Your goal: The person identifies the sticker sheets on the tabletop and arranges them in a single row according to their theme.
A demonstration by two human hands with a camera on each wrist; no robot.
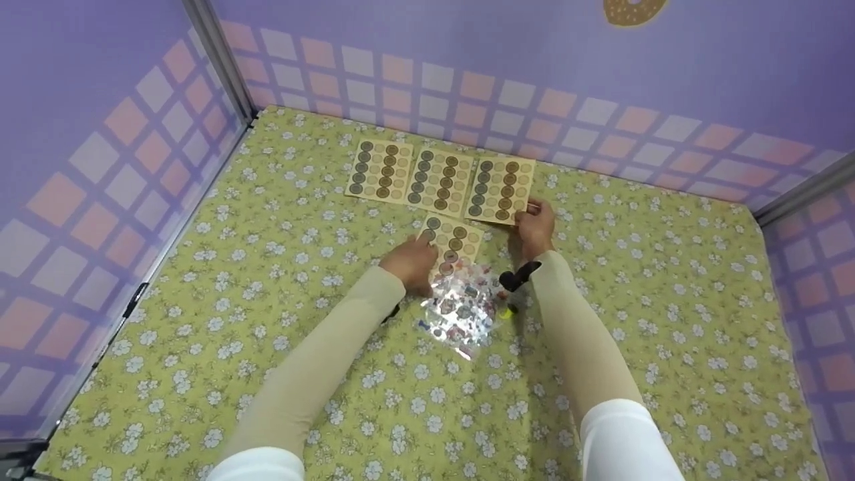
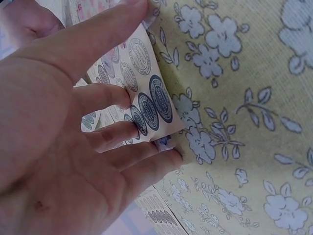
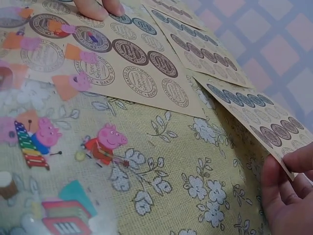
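My right hand (image 1: 536, 228) pinches the near right corner of a tan sheet of round label stickers (image 1: 505, 192), thumb over fingers, and that corner is lifted off the cloth in the right wrist view. Fingertips of my left hand (image 1: 409, 263) rest on a second tan sticker sheet (image 1: 471, 246) nearer to me. Brown, dark grey-green and pale circles run in rows on both. A clear, shiny sheet of cartoon pig stickers (image 1: 459, 308) overlaps the near part of that second sheet, and its pig figures (image 3: 105, 142) show close up in the right wrist view.
Two more tan sticker sheets, a left one (image 1: 381, 171) and a middle one (image 1: 439, 180), lie in a row beside the pinched sheet. Flowered yellow-green cloth (image 1: 641, 321) covers the table. A purple checked wall (image 1: 454, 47) rises behind, with side panels left and right.
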